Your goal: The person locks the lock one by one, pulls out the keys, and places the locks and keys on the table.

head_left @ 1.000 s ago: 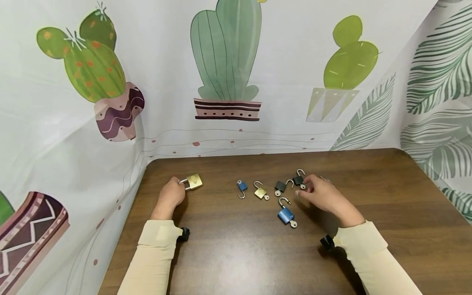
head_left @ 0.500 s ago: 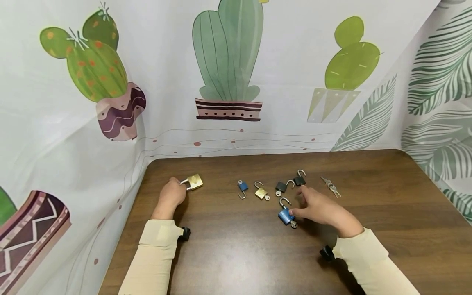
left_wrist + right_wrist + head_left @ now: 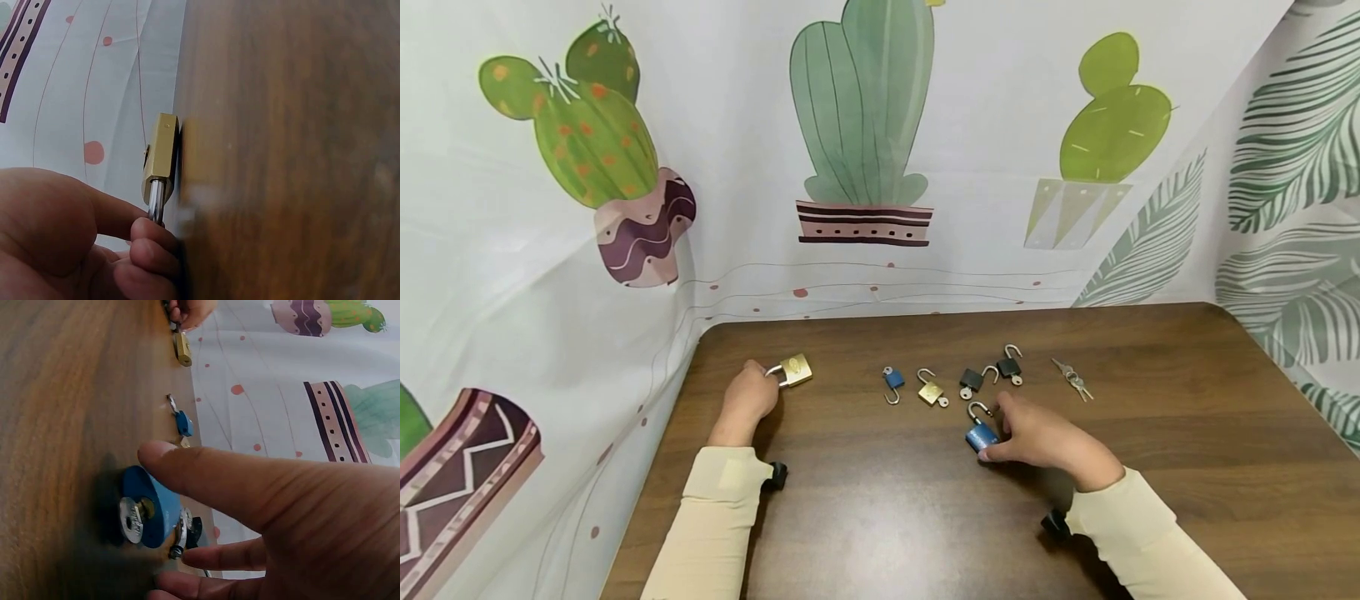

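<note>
My left hand (image 3: 751,393) holds a large brass padlock (image 3: 797,370) by its steel shackle; in the left wrist view the fingers curl round the shackle (image 3: 156,197) while the brass body points away. Over the larger blue padlock (image 3: 979,437), my right hand (image 3: 1047,435) is spread. Its shackle is open, and a round-headed key (image 3: 130,520) sticks out of its base in the right wrist view. The thumb (image 3: 206,478) reaches across beside the blue body, with the other fingers apart near the shackle side. Whether the thumb touches the padlock I cannot tell.
Behind lie more open padlocks with keys: a small blue one (image 3: 893,379), a small brass one (image 3: 930,393) and two black ones (image 3: 972,381). A bunch of keys (image 3: 1072,378) rests farther right. A printed cloth (image 3: 985,283) hangs behind the wooden table (image 3: 865,500).
My right hand has moved from the far black padlock toward me and left, to the larger blue padlock, uncovering the bunch of keys. The left hand has stayed on the brass padlock.
</note>
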`<state>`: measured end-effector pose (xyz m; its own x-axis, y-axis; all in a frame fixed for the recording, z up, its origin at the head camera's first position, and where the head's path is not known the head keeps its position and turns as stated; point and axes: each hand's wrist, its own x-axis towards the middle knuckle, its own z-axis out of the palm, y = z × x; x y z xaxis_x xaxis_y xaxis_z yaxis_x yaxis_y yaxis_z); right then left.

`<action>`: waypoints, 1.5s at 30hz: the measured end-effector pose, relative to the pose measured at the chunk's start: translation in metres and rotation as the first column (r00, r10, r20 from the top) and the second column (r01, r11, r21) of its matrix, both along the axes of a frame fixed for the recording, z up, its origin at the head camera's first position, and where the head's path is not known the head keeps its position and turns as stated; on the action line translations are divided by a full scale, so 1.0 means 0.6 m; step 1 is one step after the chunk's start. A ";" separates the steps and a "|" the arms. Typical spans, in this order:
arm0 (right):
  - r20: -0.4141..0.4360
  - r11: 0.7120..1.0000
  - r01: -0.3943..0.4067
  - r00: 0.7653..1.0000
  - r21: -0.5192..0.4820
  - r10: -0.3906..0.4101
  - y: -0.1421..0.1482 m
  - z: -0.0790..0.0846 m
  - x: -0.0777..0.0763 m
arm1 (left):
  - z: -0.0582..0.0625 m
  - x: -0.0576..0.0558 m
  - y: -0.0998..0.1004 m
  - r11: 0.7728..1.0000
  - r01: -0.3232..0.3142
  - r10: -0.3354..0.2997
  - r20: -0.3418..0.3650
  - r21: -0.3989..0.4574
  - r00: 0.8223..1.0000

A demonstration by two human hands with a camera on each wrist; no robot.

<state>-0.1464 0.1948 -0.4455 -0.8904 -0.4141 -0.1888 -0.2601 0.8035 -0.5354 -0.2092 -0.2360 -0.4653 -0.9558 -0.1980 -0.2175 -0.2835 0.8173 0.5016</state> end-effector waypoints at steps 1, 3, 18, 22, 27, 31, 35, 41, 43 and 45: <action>0.001 1.000 0.004 1.000 0.005 -0.004 -0.001 -0.001 0.000 | 0.000 0.000 0.000 1.000 0.001 -0.001 0.000 -0.001 1.000; 0.003 1.000 0.012 1.000 0.016 -0.012 -0.003 -0.001 0.001 | 0.001 0.000 0.000 1.000 0.002 -0.002 0.002 0.002 1.000; -0.008 0.997 0.019 1.000 0.075 -0.018 -0.005 -0.005 -0.001 | 0.006 0.002 0.004 0.995 -0.017 0.015 0.020 0.099 1.000; -0.015 0.997 0.031 0.999 0.076 -0.030 -0.006 -0.007 -0.001 | 0.009 0.002 0.004 0.997 -0.003 0.001 0.030 0.077 1.000; -0.041 0.996 0.044 0.998 0.080 -0.041 -0.010 -0.006 0.003 | 0.011 0.002 0.001 0.997 0.021 -0.025 0.052 0.068 0.998; -0.054 0.994 0.054 0.997 0.095 -0.049 -0.012 -0.004 0.006 | 0.011 0.003 -0.002 0.997 0.038 -0.042 0.061 0.066 0.997; -0.056 0.993 0.057 0.997 0.103 -0.051 -0.013 -0.002 0.007 | 0.013 0.003 -0.004 0.998 0.038 -0.041 0.055 0.045 0.998; -0.051 0.996 0.053 0.997 0.078 -0.049 -0.014 -0.001 0.007 | 0.020 0.005 -0.003 0.998 0.004 -0.008 0.051 0.070 0.999; -0.058 0.996 0.043 0.998 0.077 -0.039 -0.015 -0.001 0.006 | 0.023 0.006 -0.003 0.997 0.000 -0.005 0.056 0.077 0.998; -0.064 0.996 0.032 0.998 0.080 -0.027 -0.015 -0.002 0.006 | 0.025 0.007 -0.003 0.997 0.003 -0.007 0.055 0.075 0.998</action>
